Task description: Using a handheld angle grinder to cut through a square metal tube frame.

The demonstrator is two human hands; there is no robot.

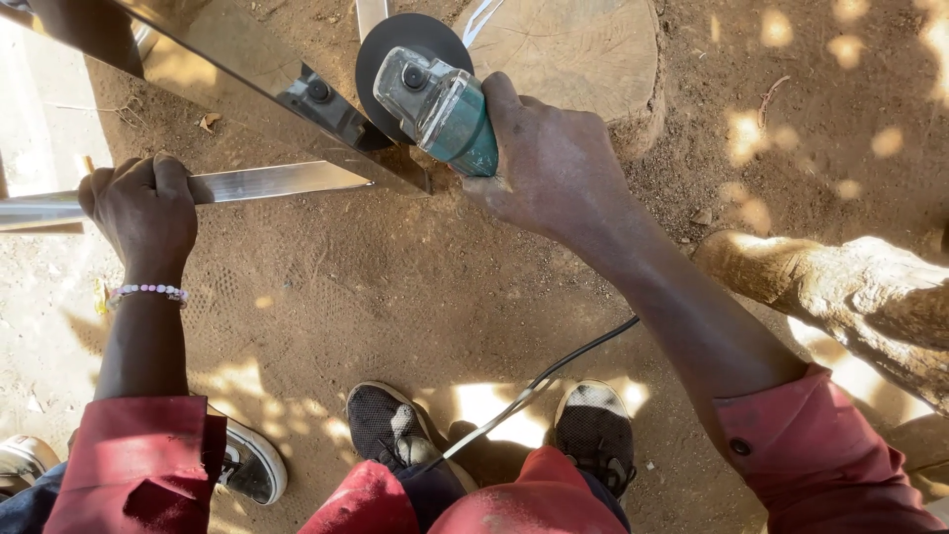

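Observation:
My right hand (pixel 554 163) grips a teal angle grinder (pixel 445 104). Its dark disc (pixel 400 49) sits against the joint where two shiny steel tubes meet. My left hand (pixel 143 203) is closed around the lower, horizontal steel tube (pixel 267 181). A wider polished steel bar (pixel 237 64) runs diagonally from the upper left down to the joint. The grinder's black cable (pixel 554 371) trails back toward me between my feet.
Bare dirt ground lies under everything. A cut tree stump (pixel 568 44) stands behind the joint. A thick tree root (pixel 840 287) crosses at the right. My dark shoes (pixel 390 425) are below, and another person's shoe (pixel 252 460) shows at lower left.

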